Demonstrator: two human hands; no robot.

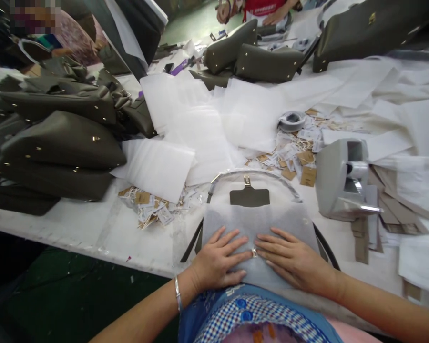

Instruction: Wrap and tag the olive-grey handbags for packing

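Right before me on the table lies a handbag with a dark flap tab (249,197) and a wrapped, arched handle (257,172). A sheet of thin white paper (257,216) covers its front. Both palms rest flat on that sheet. My left hand (223,257) has its fingers spread to the left of a small metal clasp (254,253), which shows through the paper. On the clasp's other side my right hand (293,257) lies with fingers stretched out. Dark straps stick out at both sides of the bag.
Dark handbags (60,147) are heaped at left, more bags (268,62) at the back. White sheets (200,124) lie mid-table. A grey tape dispenser (339,181) stands at right near a tape roll (292,121) and hang tags (307,175). People (264,9) work across the table.
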